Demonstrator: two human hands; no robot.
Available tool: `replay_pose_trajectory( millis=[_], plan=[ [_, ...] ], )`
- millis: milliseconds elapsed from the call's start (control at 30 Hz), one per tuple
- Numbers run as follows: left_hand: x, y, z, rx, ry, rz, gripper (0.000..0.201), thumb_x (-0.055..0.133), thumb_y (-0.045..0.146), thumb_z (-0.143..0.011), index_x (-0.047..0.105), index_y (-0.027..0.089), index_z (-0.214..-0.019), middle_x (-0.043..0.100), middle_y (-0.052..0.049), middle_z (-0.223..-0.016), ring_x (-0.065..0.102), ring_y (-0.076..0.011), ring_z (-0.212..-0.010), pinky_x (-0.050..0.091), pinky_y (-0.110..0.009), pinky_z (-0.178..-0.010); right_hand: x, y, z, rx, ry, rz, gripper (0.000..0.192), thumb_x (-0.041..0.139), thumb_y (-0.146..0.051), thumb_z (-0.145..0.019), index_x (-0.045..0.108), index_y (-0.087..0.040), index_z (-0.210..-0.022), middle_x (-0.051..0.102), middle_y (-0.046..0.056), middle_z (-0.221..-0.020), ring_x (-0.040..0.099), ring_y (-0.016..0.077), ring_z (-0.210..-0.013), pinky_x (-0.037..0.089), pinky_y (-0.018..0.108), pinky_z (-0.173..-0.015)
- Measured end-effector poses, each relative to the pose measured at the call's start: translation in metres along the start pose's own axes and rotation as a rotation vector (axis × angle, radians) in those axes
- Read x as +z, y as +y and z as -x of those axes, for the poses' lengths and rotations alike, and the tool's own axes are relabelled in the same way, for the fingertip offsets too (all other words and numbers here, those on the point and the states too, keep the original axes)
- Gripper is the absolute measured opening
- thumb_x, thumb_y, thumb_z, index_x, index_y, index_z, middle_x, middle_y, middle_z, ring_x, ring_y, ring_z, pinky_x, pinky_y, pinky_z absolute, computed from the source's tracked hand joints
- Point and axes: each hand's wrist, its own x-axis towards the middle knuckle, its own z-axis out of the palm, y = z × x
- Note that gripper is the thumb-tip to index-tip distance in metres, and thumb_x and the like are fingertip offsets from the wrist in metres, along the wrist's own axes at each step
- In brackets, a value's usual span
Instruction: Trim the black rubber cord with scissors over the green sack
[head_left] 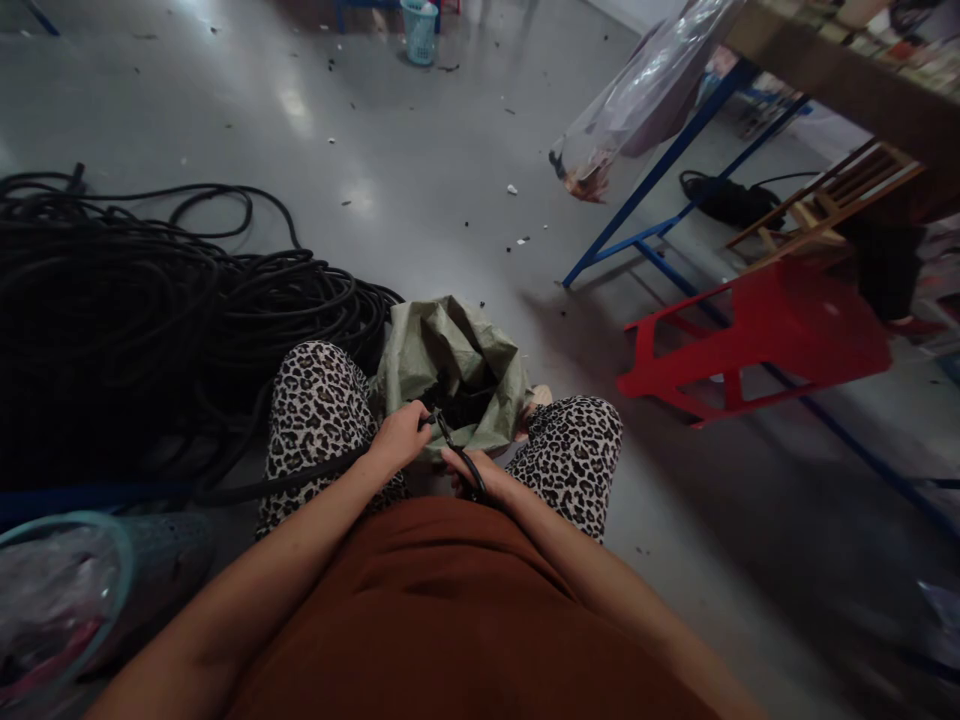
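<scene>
floor (390, 180), grey and glossy, fills most of the head view and carries scattered dark scraps. cable pile (135, 320), a large heap of coiled black cable, lies on the floor at the person's left and reaches up against the left knee. worktop (847, 85) crosses the upper right corner on blue metal legs, with a clear plastic bag (637, 100) hanging from its near edge. red stool (757, 345) lies tipped on its side on the floor to the right, near a wooden frame (832, 200) beneath the worktop. teal basket (67, 580) sits at lower left, just beside the left arm, with plastic wrapping inside. green woven sack (450, 360) stands open between the knees, which are covered in leopard-print cloth; dark pieces show inside its mouth. small blue bin (418, 30) stands well apart at the far end of the floor.

left hand (401, 435) is closed, fingers wrapped around a black cable (300, 478) that runs from the pile across the left thigh to the sack mouth. right hand (480, 475) rests in the lap just below the sack, touching the thin end section of the same cable (459, 452), which passes between the two hands. right hand fingers are largely hidden; whether they clamp the cable cannot be told.
</scene>
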Motion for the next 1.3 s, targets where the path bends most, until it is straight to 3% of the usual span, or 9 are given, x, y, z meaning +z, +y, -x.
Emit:
replay_pose_trajectory(
  millis=[300, 533, 767, 933, 1100, 1300],
  plan=[
    [-0.003, -0.001, 0.000, -0.007, 0.108, -0.018, 0.017, 0.049, 0.016, -0.077, 0.055, 0.018, -0.092, 0.060, -0.006, -0.095, 0.056, -0.0171, -0.085, 0.043, -0.029, -0.078, -0.001, 0.006, -0.004, -0.048, -0.119, 0.018, 0.057, 0.050, -0.067, -0.081, 0.059, -0.011, -0.085, 0.058, 0.002, -0.063, 0.056, 0.0119, -0.053, 0.045, 0.023, -0.053],
    [-0.003, 0.003, 0.004, 0.087, 0.117, -0.017, 0.012, 0.048, 0.016, -0.076, 0.050, 0.019, -0.088, 0.055, -0.005, -0.091, 0.053, -0.0173, -0.082, 0.043, -0.030, -0.076, -0.001, -0.002, 0.003, -0.104, -0.144, 0.037, 0.054, 0.048, -0.065, -0.083, 0.059, -0.011, -0.083, 0.059, 0.003, -0.065, 0.057, 0.0125, -0.054, 0.045, 0.024, -0.053],
    [-0.010, 0.012, 0.009, 0.090, 0.075, -0.087, 0.012, 0.046, 0.016, -0.079, 0.050, 0.019, -0.090, 0.054, -0.006, -0.095, 0.055, -0.0176, -0.085, 0.044, -0.031, -0.078, 0.005, -0.013, 0.010, -0.139, -0.056, 0.049, 0.052, 0.053, -0.062, -0.082, 0.058, -0.012, -0.073, 0.056, 0.001, -0.056, 0.053, 0.0110, -0.045, 0.042, 0.021, -0.045],
    [-0.025, 0.026, 0.018, 0.095, 0.049, -0.302, 0.017, 0.045, 0.019, -0.085, 0.052, 0.015, -0.100, 0.057, -0.012, -0.105, 0.057, -0.0217, -0.095, 0.045, -0.031, -0.078, 0.007, -0.023, 0.018, -0.138, -0.033, 0.036, 0.049, 0.051, -0.057, -0.086, 0.057, -0.012, -0.069, 0.053, 0.000, -0.050, 0.051, 0.0101, -0.040, 0.039, 0.019, -0.040],
    [-0.039, 0.032, 0.027, 0.055, -0.019, -0.481, 0.024, 0.039, 0.022, -0.090, 0.054, 0.014, -0.107, 0.063, -0.012, -0.099, 0.060, -0.0233, -0.093, 0.046, -0.032, -0.076, 0.006, -0.023, 0.018, -0.126, -0.014, -0.029, 0.048, 0.050, -0.057, -0.086, 0.056, -0.013, -0.069, 0.052, -0.001, -0.048, 0.050, 0.0096, -0.038, 0.037, 0.019, -0.039],
    [-0.041, 0.031, 0.026, 0.101, 0.034, -0.487, 0.029, 0.037, 0.021, -0.091, 0.056, 0.015, -0.113, 0.064, -0.011, -0.102, 0.061, -0.0233, -0.095, 0.047, -0.032, -0.077, 0.004, -0.016, 0.008, -0.222, -0.011, -0.017, 0.050, 0.052, -0.060, -0.084, 0.057, -0.012, -0.069, 0.055, 0.001, -0.054, 0.051, 0.0088, -0.042, 0.040, 0.019, -0.044]
  ],
)
